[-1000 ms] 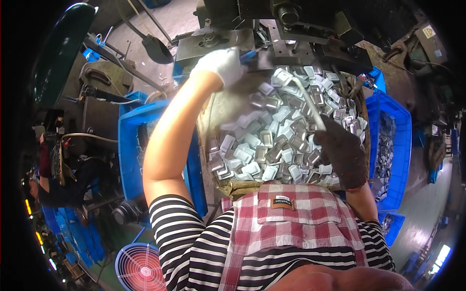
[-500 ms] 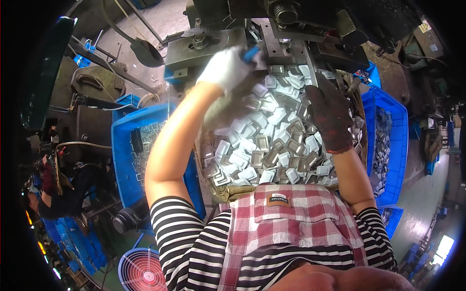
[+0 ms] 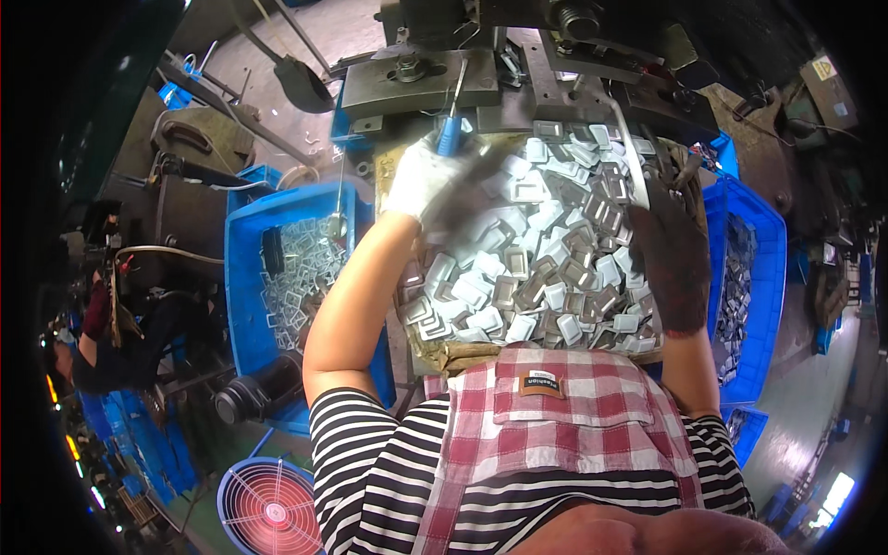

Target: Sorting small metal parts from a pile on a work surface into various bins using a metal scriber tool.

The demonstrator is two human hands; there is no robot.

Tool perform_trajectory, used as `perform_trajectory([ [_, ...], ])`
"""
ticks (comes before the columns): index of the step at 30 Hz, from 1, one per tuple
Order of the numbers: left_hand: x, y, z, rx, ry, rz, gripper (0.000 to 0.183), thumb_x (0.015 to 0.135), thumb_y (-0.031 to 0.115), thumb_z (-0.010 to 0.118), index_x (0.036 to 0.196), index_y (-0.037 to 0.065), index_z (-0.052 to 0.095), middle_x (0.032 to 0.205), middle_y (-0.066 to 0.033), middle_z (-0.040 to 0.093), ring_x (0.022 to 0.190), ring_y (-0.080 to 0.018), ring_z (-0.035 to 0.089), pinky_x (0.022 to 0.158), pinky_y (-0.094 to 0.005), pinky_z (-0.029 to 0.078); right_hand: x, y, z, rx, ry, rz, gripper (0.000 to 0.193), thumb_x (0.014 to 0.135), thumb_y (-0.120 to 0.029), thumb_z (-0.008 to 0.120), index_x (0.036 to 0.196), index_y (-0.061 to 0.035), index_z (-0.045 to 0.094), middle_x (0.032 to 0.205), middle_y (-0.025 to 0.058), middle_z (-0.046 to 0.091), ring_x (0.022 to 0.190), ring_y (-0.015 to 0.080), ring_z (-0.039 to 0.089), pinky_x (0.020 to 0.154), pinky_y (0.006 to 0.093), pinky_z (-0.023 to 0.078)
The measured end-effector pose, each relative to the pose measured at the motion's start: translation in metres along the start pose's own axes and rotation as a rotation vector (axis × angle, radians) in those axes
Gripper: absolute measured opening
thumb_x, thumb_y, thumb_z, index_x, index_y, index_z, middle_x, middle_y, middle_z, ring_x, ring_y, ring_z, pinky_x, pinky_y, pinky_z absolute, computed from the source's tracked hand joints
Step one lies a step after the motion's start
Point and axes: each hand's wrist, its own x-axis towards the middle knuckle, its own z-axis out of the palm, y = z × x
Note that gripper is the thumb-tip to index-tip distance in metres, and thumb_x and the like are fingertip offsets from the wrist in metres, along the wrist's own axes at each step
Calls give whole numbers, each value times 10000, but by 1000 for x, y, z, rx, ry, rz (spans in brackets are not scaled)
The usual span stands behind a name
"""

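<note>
My left hand (image 3: 418,182), in a white glove, is closed around the blue handle of a screwdriver-like tool (image 3: 448,137). Its thin metal shaft points away toward the press. In a dark glove, my right hand (image 3: 675,273) grips a long thin metal rod (image 3: 633,157) that slants up toward the machine; its fingers are partly in shadow. Between the hands lies a heap of small rectangular metal trays (image 3: 546,268), loosely piled on a brown-edged work surface. Blur hides part of the pile beside the left hand.
The press's steel die blocks (image 3: 407,85) stand at the far side. A blue crate (image 3: 242,305) with thin frame-like pieces is at left. Another blue crate (image 3: 763,277) holds metal pieces at right. A round fan (image 3: 268,509) stands at lower left, and another person (image 3: 92,324) is farther left.
My left hand has drawn back from the press toward me, and its tool now points away. My right hand has also come nearer, with the rod still in it. The view has shifted slightly.
</note>
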Motion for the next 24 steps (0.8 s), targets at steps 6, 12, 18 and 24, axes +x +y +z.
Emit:
perform_trajectory([
  [6, -14, 12, 6, -220, -156, -39, 275, 865, 183, 752, 1052, 23, 630, 829, -69, 685, 654, -117, 633, 589, -250, 505, -40, -12, 3, 207, -332, 243, 425, 937, -167, 677, 1329, -21, 604, 776, 18, 672, 578, 50, 566, 519, 246, 480],
  [12, -15, 3, 9, -246, -177, -93, 268, 873, 180, 749, 1046, 9, 635, 844, -84, 698, 677, -122, 650, 607, -252, 523, -44, -10, 9, 125, -449, 185, 443, 938, -189, 683, 1335, -10, 596, 825, 53, 691, 598, 58, 585, 551, 245, 492],
  [18, -21, 23, -10, 208, -169, 15, 204, 876, 183, 728, 1015, 43, 676, 806, -53, 702, 662, -80, 620, 588, -228, 493, -39, 9, 7, 59, -515, 0, 448, 947, -206, 671, 1331, 9, 586, 953, 116, 712, 701, 86, 634, 627, 273, 522],
  [24, -12, 34, -14, 457, -336, 77, 253, 862, 166, 677, 1076, 32, 676, 833, -80, 713, 718, -130, 648, 661, -297, 518, -38, 4, 8, 57, -533, 25, 435, 941, -171, 666, 1355, -55, 598, 771, -7, 666, 562, 39, 541, 512, 249, 454],
])
